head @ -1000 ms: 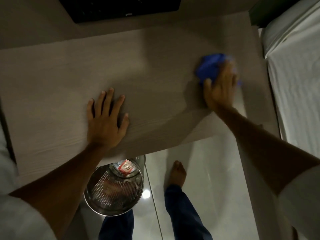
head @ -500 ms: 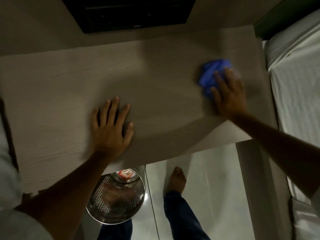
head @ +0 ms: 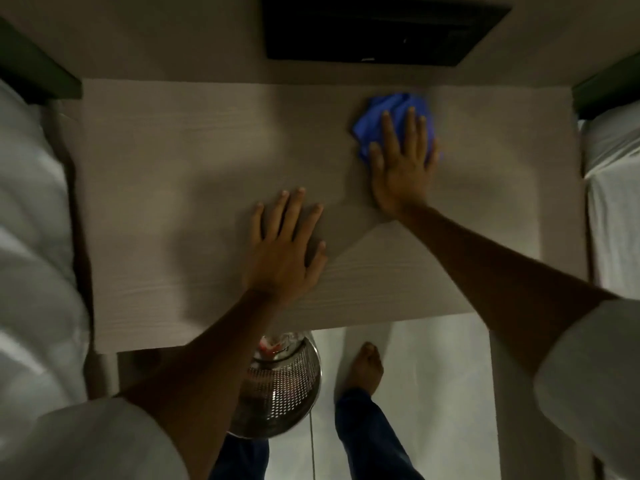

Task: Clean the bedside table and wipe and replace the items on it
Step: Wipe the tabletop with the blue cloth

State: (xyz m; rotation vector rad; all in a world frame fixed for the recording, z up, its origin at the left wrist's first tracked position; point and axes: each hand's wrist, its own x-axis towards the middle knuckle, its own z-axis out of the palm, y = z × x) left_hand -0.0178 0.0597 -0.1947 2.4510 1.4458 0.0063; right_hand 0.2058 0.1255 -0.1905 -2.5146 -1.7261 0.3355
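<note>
The bedside table (head: 173,202) is a pale wood-grain top that fills the middle of the view, with nothing standing on it. A crumpled blue cloth (head: 391,114) lies at its far right part. My right hand (head: 401,164) presses flat on the cloth, fingers spread, covering its near half. Near the table's front middle, my left hand (head: 284,247) rests palm down on the bare wood with its fingers apart, holding nothing.
A perforated metal waste bin (head: 277,386) stands on the floor under the table's front edge, next to my bare foot (head: 363,368). White beds flank the table on the left (head: 31,237) and the right (head: 613,209). A dark panel (head: 381,29) sits on the wall behind.
The view has shifted so the whole table and both beds show. My right hand has slid the blue cloth leftward from the table's right edge. My left hand has stayed flat on the wood.
</note>
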